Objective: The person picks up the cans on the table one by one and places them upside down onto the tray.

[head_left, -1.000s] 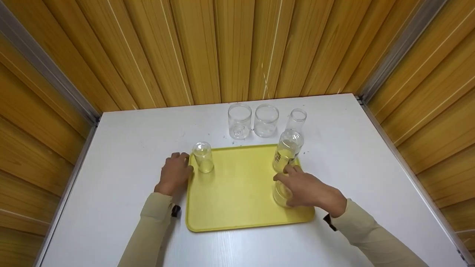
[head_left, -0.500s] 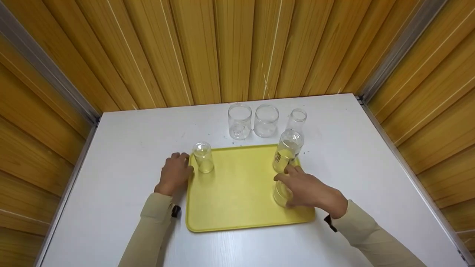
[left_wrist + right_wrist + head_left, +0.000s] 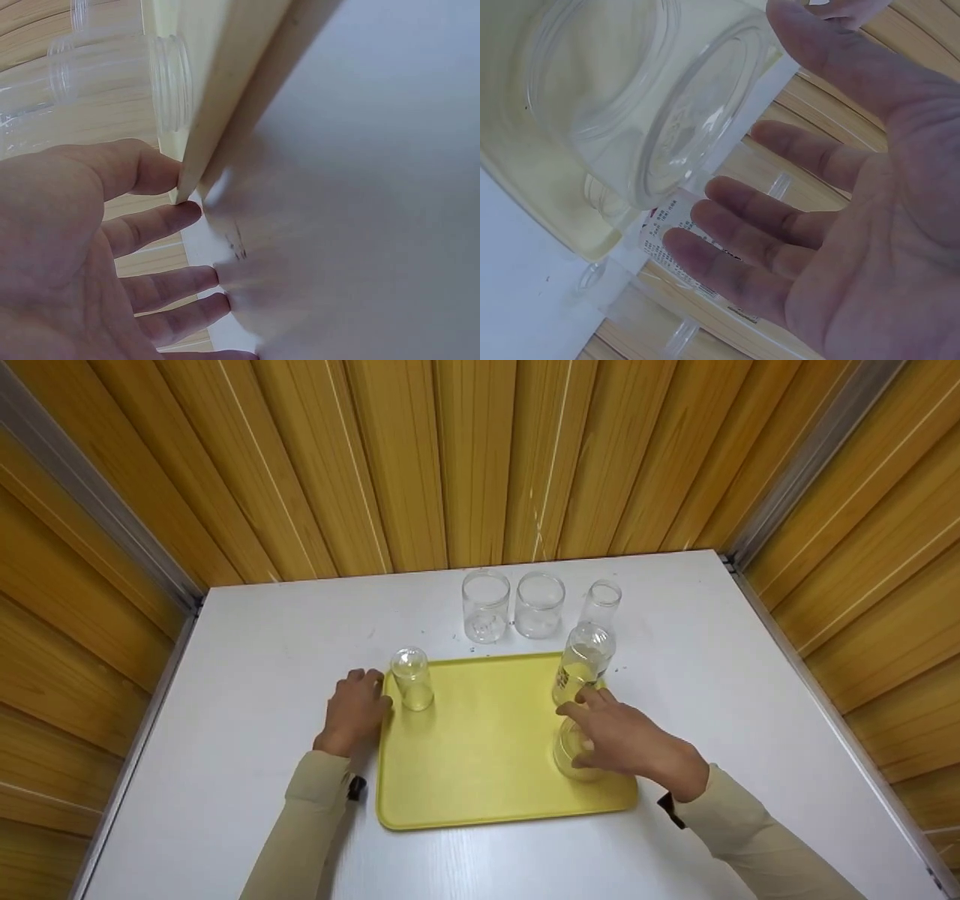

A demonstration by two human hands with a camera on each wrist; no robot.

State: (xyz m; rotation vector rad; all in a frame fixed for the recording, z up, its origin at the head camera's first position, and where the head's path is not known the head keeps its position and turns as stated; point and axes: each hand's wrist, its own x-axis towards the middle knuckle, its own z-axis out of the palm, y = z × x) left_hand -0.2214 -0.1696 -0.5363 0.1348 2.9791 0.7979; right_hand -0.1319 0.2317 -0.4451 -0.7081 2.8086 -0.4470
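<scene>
My left hand (image 3: 352,711) lies along the left edge of the yellow tray (image 3: 480,754). In the left wrist view its thumb and forefinger touch the tray's rim, while the other fingers reach straight to the table. Close to it, a narrow clear jar (image 3: 412,681) stands mouth down on the tray. My right hand (image 3: 630,741) hovers over the front right of the tray, partly hiding a wide upturned clear jar (image 3: 568,750). The right wrist view shows its fingers spread, apart from this jar's base (image 3: 701,124). Just behind stands a taller upturned jar with a printed label (image 3: 585,656).
Behind the tray, two wide clear jars (image 3: 486,607) (image 3: 539,607) stand mouth up on the white table (image 3: 277,660). A narrow clear jar (image 3: 602,601) stands right of them, close behind the labelled jar. Wood-look walls (image 3: 472,457) enclose the back and sides.
My right hand has loosened from the wide jar and shifted slightly right and back, uncovering more of it. The left hand and the tray have stayed put.
</scene>
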